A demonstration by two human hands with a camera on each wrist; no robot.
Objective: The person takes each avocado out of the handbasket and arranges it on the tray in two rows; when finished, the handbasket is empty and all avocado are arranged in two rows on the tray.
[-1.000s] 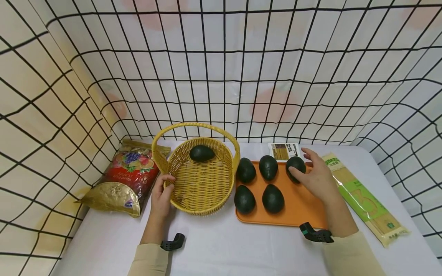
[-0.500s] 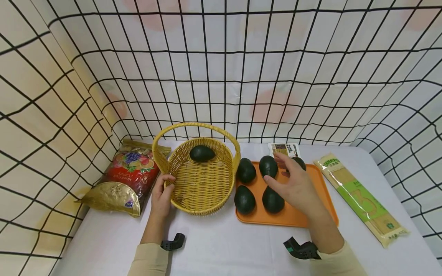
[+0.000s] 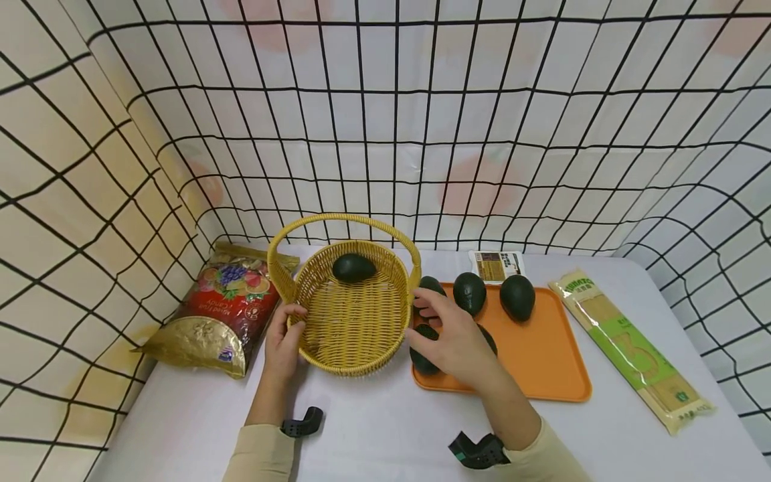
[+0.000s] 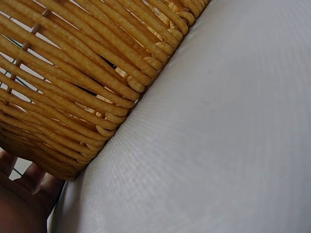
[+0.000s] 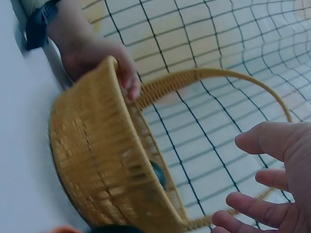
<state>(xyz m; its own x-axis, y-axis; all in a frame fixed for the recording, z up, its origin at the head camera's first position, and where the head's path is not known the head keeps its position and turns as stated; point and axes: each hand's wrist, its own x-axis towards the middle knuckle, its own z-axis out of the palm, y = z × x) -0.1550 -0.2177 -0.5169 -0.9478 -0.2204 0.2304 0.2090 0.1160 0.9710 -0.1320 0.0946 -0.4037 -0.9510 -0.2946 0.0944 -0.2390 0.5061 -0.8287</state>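
A yellow woven basket (image 3: 352, 338) with a tall arched handle holds one dark green avocado (image 3: 353, 268) near its back. My left hand (image 3: 284, 341) grips the basket's left rim, its fingers over the edge; the left wrist view shows this hand against the woven side (image 4: 87, 73). Several more avocados (image 3: 517, 298) lie on an orange tray (image 3: 542, 361) to the right. My right hand (image 3: 460, 338) hovers over the tray's left side, close to the basket, partly hiding some avocados. Its fingers (image 5: 262, 208) are spread and hold nothing.
At the left lies a red and gold bag of fruit candy (image 3: 225, 308). A long pack of noodles (image 3: 629, 348) lies right of the tray, and a small white packet (image 3: 496, 266) behind it. Black netting (image 3: 391, 140) over white cloth surrounds the table's back and sides.
My right hand has moved left across the tray, from the far right avocado toward the basket, uncovering that avocado. The left hand and the basket have stayed in place.
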